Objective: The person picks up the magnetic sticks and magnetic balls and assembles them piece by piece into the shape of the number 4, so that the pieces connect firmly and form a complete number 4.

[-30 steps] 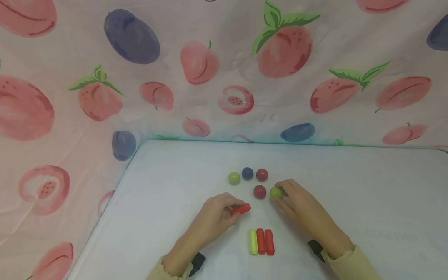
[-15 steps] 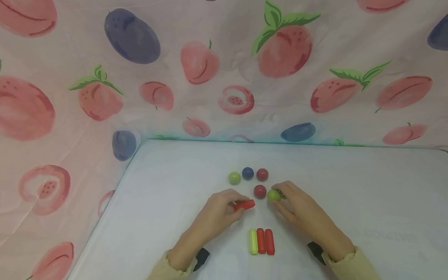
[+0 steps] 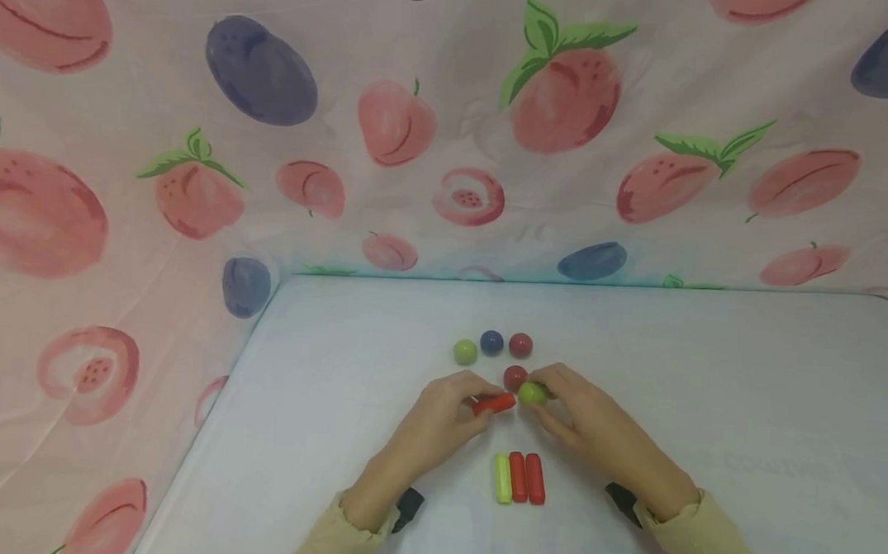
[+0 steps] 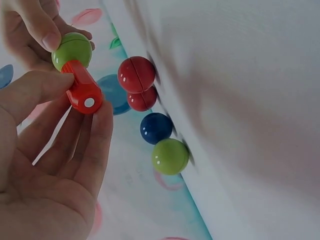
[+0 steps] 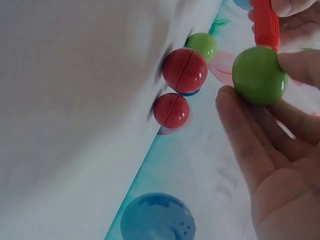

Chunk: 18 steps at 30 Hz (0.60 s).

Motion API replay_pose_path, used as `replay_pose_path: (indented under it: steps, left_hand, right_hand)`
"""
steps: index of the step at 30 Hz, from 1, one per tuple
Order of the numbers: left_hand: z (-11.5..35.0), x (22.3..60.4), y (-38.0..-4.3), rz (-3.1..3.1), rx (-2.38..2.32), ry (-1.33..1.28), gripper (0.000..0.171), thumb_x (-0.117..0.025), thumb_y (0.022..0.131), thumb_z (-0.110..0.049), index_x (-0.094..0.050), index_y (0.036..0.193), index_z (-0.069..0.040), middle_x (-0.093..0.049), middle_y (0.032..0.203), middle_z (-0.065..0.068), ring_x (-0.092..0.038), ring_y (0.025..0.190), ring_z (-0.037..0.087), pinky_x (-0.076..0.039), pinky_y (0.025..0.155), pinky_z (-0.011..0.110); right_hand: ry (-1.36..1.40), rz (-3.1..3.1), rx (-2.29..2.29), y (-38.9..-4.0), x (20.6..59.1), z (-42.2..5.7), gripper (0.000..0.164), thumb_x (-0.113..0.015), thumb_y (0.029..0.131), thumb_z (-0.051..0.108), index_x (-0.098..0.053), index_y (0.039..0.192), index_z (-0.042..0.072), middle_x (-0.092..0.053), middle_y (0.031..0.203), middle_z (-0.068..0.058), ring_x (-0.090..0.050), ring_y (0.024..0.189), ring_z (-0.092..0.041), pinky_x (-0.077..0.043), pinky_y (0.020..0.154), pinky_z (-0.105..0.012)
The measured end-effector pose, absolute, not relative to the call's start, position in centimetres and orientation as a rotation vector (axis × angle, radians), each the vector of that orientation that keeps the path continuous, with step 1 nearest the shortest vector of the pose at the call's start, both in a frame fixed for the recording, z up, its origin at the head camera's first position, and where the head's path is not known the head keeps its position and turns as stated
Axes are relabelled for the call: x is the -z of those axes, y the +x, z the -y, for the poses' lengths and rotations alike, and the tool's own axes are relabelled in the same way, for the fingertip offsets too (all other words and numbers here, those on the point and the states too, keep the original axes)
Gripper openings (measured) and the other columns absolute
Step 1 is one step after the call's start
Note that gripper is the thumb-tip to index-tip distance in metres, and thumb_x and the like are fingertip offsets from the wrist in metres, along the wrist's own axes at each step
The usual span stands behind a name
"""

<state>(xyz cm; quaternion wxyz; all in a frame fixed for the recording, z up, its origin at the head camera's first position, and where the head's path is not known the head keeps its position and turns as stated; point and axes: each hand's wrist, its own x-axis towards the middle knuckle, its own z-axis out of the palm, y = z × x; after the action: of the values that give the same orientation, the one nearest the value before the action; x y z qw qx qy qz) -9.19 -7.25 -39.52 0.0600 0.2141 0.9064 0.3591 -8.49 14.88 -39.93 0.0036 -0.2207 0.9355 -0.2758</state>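
The thumb and fingers of the left hand point(image 3: 444, 413) grasp a red stick point(image 3: 494, 403) that carries a white dot on one end face. Those of the right hand point(image 3: 594, 416) grasp a green ball point(image 3: 532, 393) with a thin groove around it. The stick's right end points at the ball's left side, the two so close that I cannot tell whether they touch.

Just to the far left of the held ball is a grooved red ball point(image 3: 515, 378). Beyond it, in a loose row, are a light-green ball point(image 3: 465, 351) at left, a blue ball point(image 3: 491, 343) in the middle and a second red ball point(image 3: 520, 345) at right.

On the near side of the hands, between the forearms, three sticks lie close side by side, lengthwise near to far: a yellow-green stick point(image 3: 504, 478) at left, then a red middle stick point(image 3: 518, 477) and a red right-hand stick point(image 3: 535, 478).

A beige left sleeve point(image 3: 339, 537) and a beige right sleeve point(image 3: 708, 541) come in from the near side. The white bench point(image 3: 707, 388) bears the loose balls and sticks, and a fruit-printed cloth point(image 3: 453, 79) hangs along its far side and at left.
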Motion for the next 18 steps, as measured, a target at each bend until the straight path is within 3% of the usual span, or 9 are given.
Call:
replay_pose_path:
  steps: [8,18]
  left_hand:
    - [7.05,39.68,-9.41,-2.733,-1.111,0.693,0.027,-0.075,0.086,-0.007,-0.075,0.112,-0.016,-0.072,0.1,-0.006,-0.06,0.087,0.007,-0.057,0.084,0.028]
    - [6.9,39.8,-9.56,-2.731,-1.098,0.707,0.028,-0.075,0.087,-0.008,-0.075,0.113,-0.016,-0.072,0.1,-0.006,-0.061,0.088,0.008,-0.057,0.086,0.029]
  right_hand:
    - [-0.781,-2.964,0.866,-8.38,40.35,-15.0,0.031,-0.076,0.088,0.019,-0.061,0.116,0.019,-0.062,0.107,0.01,-0.061,0.095,-0.005,-0.057,0.087,-0.031]
    - [-0.772,-2.948,0.87,-8.47,40.4,-15.19,0.039,-0.077,0.087,0.02,-0.062,0.123,0.017,-0.063,0.11,0.009,-0.063,0.097,-0.008,-0.057,0.089,-0.034]
